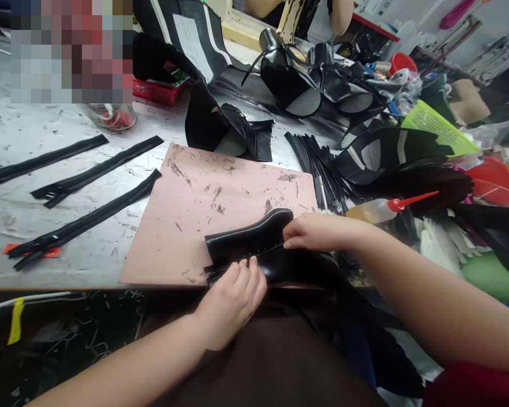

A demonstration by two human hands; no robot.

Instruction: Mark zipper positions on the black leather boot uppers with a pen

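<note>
A glossy black leather boot upper [246, 234] lies across the front part of a stained pink board [195, 192]. Along its long open edge, small light marks show. My left hand [235, 291] is closed on that edge near the wider end, fingertips pinched together. At the other end of the same edge, my right hand [306, 230] pinches the leather between thumb and fingers. A dark strip end sticks out just beyond my left fingers; whether it is a zipper I cannot tell.
Several black zippers, one of them nearby [89, 217], lie on the left of the white table [8, 220]. Thin black strips [318, 167], a glue bottle with a red nozzle [371, 211] and more leather uppers [290, 85] crowd the back and right. The table's front edge runs beneath my wrists.
</note>
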